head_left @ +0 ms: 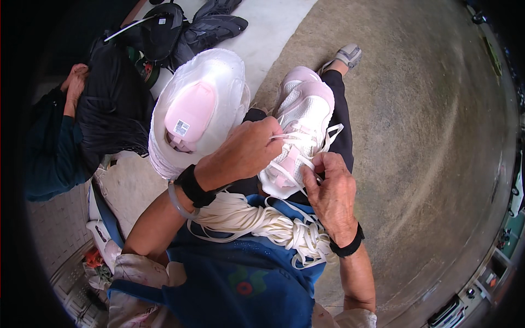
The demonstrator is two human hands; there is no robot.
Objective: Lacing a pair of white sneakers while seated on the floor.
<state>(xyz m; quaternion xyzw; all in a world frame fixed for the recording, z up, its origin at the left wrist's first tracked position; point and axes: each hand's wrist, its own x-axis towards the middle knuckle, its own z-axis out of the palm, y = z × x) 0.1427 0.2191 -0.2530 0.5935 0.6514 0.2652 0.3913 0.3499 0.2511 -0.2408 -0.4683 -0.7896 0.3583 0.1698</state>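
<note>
Head view was filled most widely by a brown-grey concrete floor [421,142], beside which a deep-blue cloth apron [219,279] was worn over the lap. At the left, a hanging bundle of thin black strands [112,104] was seen beside a co-worker's hands [75,83]. Nearer, a hollow white oval stack with a rippled edge [225,90] was placed left of the lap, and a pale pink oval piece with a printed label [191,106] was held inside it. A white-and-pink mesh shoe [311,112] was supported over the dark-trousered legs, its toe pointed away. Below it, a loose hank of flat cream laces [249,216] was spread across the apron. Above the shoe's lacing, the left hand [249,146] was closed narrowly, a flat white lace [293,135] being pinched at its fingertips; by the right hand [333,188], thumb and forefinger nearly together, the lace was gripped lower down.
</note>
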